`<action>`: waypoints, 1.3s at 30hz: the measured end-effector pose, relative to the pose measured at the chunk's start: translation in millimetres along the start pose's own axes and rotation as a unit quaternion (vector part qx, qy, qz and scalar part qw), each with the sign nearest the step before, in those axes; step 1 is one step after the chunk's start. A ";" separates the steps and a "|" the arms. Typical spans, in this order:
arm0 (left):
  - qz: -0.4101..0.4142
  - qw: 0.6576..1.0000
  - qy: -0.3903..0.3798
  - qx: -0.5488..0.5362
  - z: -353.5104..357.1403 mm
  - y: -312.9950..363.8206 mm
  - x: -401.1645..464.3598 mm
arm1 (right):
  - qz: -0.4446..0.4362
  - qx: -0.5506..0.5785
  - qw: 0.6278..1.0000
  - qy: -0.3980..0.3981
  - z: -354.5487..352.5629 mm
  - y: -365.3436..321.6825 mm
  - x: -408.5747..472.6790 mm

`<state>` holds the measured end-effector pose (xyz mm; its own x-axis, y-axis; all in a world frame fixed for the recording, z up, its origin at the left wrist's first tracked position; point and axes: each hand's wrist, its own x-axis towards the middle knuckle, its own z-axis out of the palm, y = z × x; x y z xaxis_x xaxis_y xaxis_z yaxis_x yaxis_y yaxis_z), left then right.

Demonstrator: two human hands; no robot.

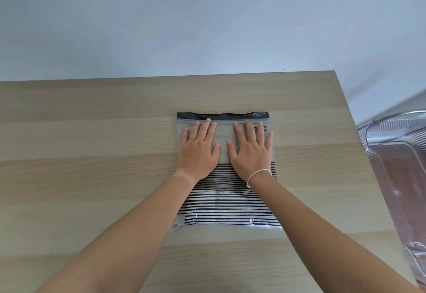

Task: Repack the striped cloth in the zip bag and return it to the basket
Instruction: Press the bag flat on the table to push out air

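Toward the worktop's point(92, 131) far right corner, your left hand point(199, 148) and right hand point(250, 151) lay flat and spread on the bag point(224, 229), likely pressing air out; the cloth point(227, 203) sat inside, the basket point(398, 154) waiting beyond the right edge.

The striped cloth point(228, 203) shows thin dark navy and white lines through the clear, frosted zip bag point(223, 147), whose top band is black. The bench point(92, 143) is pale wood with broad lighter and darker grain strips. The wall point(207, 21) is pale blue-grey. A white band point(257, 175) circles one wrist.
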<state>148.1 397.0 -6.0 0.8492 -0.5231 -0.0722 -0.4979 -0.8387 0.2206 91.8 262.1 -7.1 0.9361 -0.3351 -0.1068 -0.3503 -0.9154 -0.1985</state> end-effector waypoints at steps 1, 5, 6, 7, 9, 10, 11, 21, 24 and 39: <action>0.000 1.000 0.001 0.002 -0.3 0.0 -0.1 | -0.003 0.003 1.000 0.002 0.8 0.6 0.5; -0.006 1.000 0.001 0.015 0.2 3.9 0.0 | -0.008 0.003 1.000 0.003 3.4 2.1 2.2; -0.007 1.000 0.001 0.019 0.0 4.3 0.4 | -0.008 0.000 1.000 0.000 3.7 2.4 3.1; -0.005 1.000 0.000 0.022 -0.3 4.1 0.7 | -0.008 -0.002 1.000 -0.002 3.8 2.3 3.5; -0.002 1.000 -0.001 0.027 -1.6 3.5 1.7 | -0.008 -0.001 1.000 -0.004 3.3 2.4 3.8; -0.001 1.000 -0.003 0.029 -2.4 3.9 2.2 | -0.008 -0.001 1.000 -0.005 3.2 2.5 3.8; 0.000 1.000 -0.004 0.030 -3.3 4.5 2.5 | -0.007 -0.002 1.000 -0.006 3.1 2.7 3.7; 0.026 0.999 -0.023 0.011 -2.2 -10.7 -10.9 | -0.035 0.006 0.999 -0.022 2.5 15.4 -2.1; 0.013 0.999 -0.035 -0.001 0.3 -18.9 -22.5 | -0.022 0.015 0.999 -0.017 3.4 25.0 -8.1; 0.005 0.997 -0.060 0.041 -2.9 -25.0 -31.4 | -0.007 -0.004 1.000 -0.024 8.3 29.7 -23.9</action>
<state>134.5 434.8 -6.4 0.8191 -0.5422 -0.1872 -0.5236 -0.8400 0.1421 58.8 244.8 -18.5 0.9380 -0.3121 -0.1505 -0.3375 -0.9214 -0.1928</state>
